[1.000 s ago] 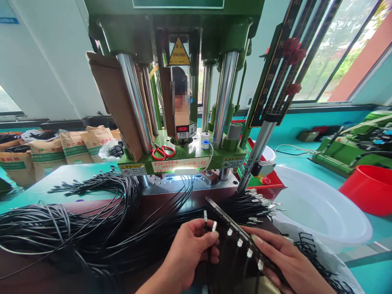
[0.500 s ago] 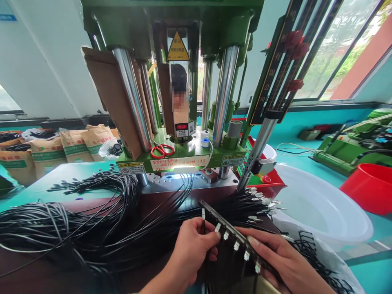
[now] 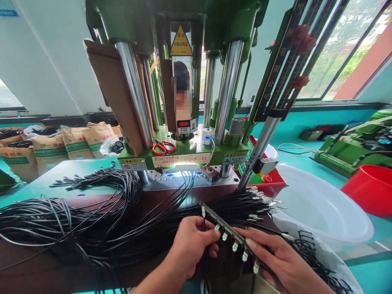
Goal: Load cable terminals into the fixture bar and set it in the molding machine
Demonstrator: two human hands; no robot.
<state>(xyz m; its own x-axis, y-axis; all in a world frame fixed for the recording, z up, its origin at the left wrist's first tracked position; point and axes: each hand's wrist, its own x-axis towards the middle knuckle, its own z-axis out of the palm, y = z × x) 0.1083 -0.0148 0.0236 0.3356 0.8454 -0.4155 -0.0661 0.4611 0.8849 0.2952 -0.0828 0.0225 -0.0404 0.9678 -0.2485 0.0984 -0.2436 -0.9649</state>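
Just in front of the press point(image 3: 196, 143), my left hand point(image 3: 193, 244) pinches metal-tipped cables point(image 3: 203, 211) beside the dark bar point(image 3: 224, 223), which slants far-left to near-right, its near end gripped by my right hand point(image 3: 280, 253).

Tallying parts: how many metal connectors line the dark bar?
6 metal connectors: one near the far tip of the dark bar, one at the thumb of the left hand, four toward the right hand, which may hide more.

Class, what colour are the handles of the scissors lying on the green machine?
Red. The handles show in the head view, the only one.
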